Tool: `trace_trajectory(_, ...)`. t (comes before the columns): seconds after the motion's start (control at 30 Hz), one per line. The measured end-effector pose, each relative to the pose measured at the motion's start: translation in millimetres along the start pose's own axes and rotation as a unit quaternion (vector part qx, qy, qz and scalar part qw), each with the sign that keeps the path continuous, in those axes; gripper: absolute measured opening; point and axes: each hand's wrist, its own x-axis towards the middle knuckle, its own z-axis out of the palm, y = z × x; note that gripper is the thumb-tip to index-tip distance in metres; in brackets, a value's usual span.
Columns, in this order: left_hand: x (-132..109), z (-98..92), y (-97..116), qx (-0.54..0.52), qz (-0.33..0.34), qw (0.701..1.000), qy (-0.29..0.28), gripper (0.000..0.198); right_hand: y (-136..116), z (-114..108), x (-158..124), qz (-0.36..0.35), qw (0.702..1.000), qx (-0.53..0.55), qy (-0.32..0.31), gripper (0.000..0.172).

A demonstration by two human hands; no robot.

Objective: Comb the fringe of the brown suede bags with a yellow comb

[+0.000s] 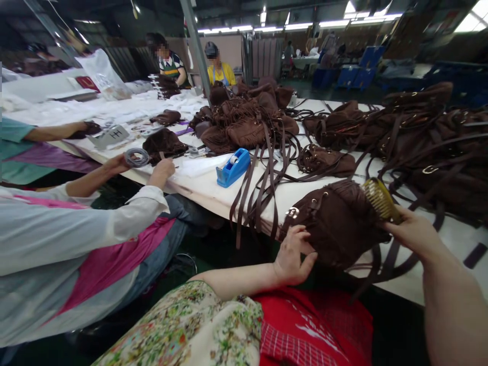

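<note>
A dark brown soft bag (335, 223) with metal rings and a buckle lies at the table's near edge in front of me. My left hand (293, 256) rests its fingertips against the bag's left side, just below the buckle; the thumb stands apart and no grip shows. In my right hand (409, 226), closed at the bag's right end, is a yellowish wide-toothed comb (377, 198). Its teeth lie by the gathered, fringed part of the bag. Long brown straps hang and curl around the bag.
A blue tape dispenser (234, 168) stands left of the bag, beside dangling straps (263, 188). Brown bags are piled at the middle (247, 122) and right (430, 137). At left, a co-worker's hands (162, 173) hold a grey roll (137, 157) near another brown bag.
</note>
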Motion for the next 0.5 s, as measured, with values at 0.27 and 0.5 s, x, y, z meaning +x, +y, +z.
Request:
trace_trajectory(0.27,38,-9.6,-17,-0.001,-0.060,0.993,0.102,0.035,-20,47,-29,0.001,0.997,0.044,0.062,0.045)
trace_trajectory(0.5,96,-9.5,-31,0.138,-0.106,0.975,-0.136,0.029,-6,59,-82,0.029,0.993,0.068,0.094,0.046)
